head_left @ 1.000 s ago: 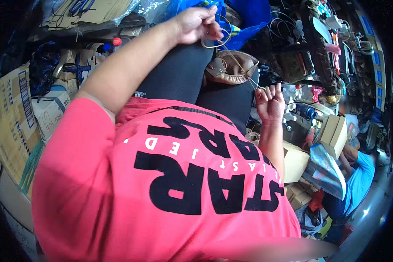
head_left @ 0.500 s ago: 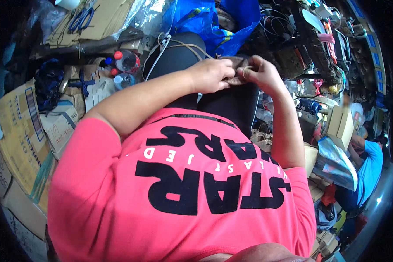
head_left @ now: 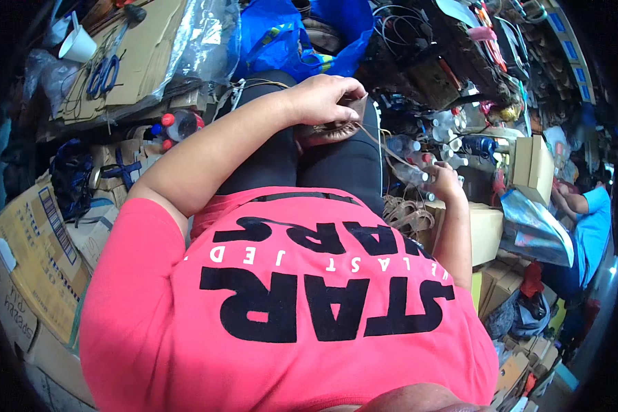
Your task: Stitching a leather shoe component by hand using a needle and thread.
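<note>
A brown woven piece point(head_left: 333, 127) lies on the person's lap, over the black-clad knees, with the left hand point(head_left: 321, 98) curled down on top of it and pinching its upper edge. From it a thin strand point(head_left: 384, 147) runs out taut to the right hand point(head_left: 443, 182), which is closed around the strand's far end beside the right thigh. Just under that hand sits a heap of tan loops point(head_left: 408, 213), next to a pale cardboard box point(head_left: 486, 233); a blue plastic bag point(head_left: 288, 41) lies beyond the knees.

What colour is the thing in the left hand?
Brown, a woven-looking piece held by the left hand on the lap; the head view shows it.
</note>
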`<state>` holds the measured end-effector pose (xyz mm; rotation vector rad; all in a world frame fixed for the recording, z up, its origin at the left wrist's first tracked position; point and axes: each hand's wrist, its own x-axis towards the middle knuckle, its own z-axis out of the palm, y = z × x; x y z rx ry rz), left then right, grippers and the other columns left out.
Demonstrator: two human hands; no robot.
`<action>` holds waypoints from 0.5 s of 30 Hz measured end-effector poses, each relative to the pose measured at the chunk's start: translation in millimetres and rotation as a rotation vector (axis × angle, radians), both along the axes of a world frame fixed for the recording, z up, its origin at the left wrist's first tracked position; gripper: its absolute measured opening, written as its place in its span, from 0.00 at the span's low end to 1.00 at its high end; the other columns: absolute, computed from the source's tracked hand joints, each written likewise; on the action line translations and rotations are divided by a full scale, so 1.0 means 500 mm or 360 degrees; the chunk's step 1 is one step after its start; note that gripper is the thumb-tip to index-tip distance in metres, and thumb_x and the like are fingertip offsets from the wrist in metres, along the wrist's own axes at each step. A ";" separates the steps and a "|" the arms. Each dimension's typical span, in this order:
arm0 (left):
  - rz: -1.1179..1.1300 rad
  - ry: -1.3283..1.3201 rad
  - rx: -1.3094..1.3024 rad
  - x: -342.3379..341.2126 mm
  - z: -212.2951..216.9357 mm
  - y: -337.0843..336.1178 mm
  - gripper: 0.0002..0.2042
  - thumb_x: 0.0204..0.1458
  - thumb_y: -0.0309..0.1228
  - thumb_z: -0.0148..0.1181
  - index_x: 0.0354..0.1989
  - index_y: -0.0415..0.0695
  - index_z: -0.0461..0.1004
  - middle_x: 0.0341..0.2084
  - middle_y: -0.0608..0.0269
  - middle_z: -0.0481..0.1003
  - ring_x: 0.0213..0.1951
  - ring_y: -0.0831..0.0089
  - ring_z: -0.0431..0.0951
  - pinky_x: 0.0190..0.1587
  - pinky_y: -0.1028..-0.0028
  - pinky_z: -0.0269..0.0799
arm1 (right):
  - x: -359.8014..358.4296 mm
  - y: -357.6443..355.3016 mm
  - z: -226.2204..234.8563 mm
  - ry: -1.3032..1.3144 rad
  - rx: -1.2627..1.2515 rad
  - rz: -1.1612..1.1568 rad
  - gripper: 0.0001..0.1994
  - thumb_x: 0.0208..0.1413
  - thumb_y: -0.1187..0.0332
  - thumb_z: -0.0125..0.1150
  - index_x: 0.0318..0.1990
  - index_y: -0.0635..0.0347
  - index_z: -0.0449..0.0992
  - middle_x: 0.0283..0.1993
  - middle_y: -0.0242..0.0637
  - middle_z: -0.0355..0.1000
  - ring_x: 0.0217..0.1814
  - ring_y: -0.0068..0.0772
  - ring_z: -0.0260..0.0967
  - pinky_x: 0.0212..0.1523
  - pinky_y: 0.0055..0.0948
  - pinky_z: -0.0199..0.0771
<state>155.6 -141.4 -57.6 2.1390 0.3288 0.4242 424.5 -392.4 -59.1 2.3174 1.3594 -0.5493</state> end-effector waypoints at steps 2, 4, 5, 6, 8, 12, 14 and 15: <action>-0.0169 0.0195 0.0049 0.022 -0.004 0.008 0.15 0.42 0.34 0.63 0.37 0.39 0.71 0.36 0.54 0.72 0.39 0.62 0.72 0.43 0.69 0.67 | -0.008 0.023 0.009 0.0562 0.0462 -0.0271 0.19 0.46 0.61 0.64 0.46 0.56 0.74 0.44 0.36 0.66 0.44 0.26 0.65 0.46 0.26 0.65; -0.0277 0.0337 -0.0301 0.041 -0.004 0.022 0.14 0.41 0.33 0.65 0.34 0.39 0.71 0.30 0.61 0.73 0.33 0.73 0.71 0.39 0.73 0.67 | -0.059 0.087 0.040 0.1300 0.1042 -0.0573 0.15 0.51 0.61 0.59 0.43 0.59 0.75 0.39 0.35 0.68 0.38 0.24 0.66 0.41 0.25 0.66; -0.0333 0.0402 -0.0506 0.044 0.000 0.027 0.14 0.41 0.33 0.65 0.33 0.39 0.71 0.27 0.64 0.73 0.32 0.76 0.71 0.38 0.75 0.67 | -0.113 0.129 0.074 0.1285 0.1248 -0.0332 0.13 0.52 0.62 0.58 0.39 0.61 0.75 0.36 0.34 0.68 0.34 0.25 0.66 0.37 0.24 0.67; -0.0341 0.0350 -0.0617 0.052 0.002 0.026 0.12 0.41 0.30 0.65 0.31 0.39 0.71 0.25 0.69 0.72 0.31 0.80 0.69 0.37 0.76 0.66 | -0.143 0.159 0.085 0.1273 0.1195 -0.0210 0.13 0.51 0.61 0.58 0.36 0.63 0.76 0.34 0.36 0.69 0.34 0.25 0.66 0.36 0.25 0.67; -0.0352 0.0355 -0.0642 0.058 -0.005 0.026 0.11 0.41 0.30 0.64 0.31 0.39 0.71 0.25 0.69 0.72 0.31 0.80 0.69 0.37 0.76 0.66 | -0.197 0.213 0.100 0.1173 0.0776 -0.0121 0.19 0.49 0.54 0.59 0.31 0.65 0.75 0.22 0.42 0.68 0.27 0.30 0.67 0.32 0.30 0.67; -0.0263 0.0334 -0.0885 0.060 -0.030 0.022 0.05 0.43 0.26 0.60 0.27 0.41 0.70 0.23 0.71 0.70 0.29 0.82 0.68 0.34 0.79 0.65 | -0.216 0.263 0.094 0.1024 0.0606 0.0364 0.13 0.47 0.59 0.57 0.32 0.60 0.77 0.29 0.49 0.72 0.32 0.49 0.71 0.33 0.39 0.69; -0.0216 0.0266 -0.0979 0.060 -0.038 0.015 0.05 0.44 0.25 0.59 0.24 0.41 0.69 0.21 0.72 0.69 0.26 0.84 0.67 0.32 0.80 0.65 | -0.209 0.256 0.077 0.1146 0.0643 0.0398 0.11 0.46 0.62 0.55 0.31 0.59 0.76 0.27 0.50 0.71 0.31 0.50 0.70 0.33 0.40 0.69; -0.0240 0.0264 -0.0978 0.071 -0.041 0.011 0.05 0.44 0.25 0.59 0.24 0.41 0.69 0.21 0.72 0.69 0.26 0.84 0.67 0.32 0.80 0.65 | -0.208 0.243 0.073 0.1079 0.0719 0.0488 0.10 0.46 0.63 0.54 0.28 0.61 0.75 0.26 0.50 0.70 0.31 0.50 0.69 0.32 0.41 0.68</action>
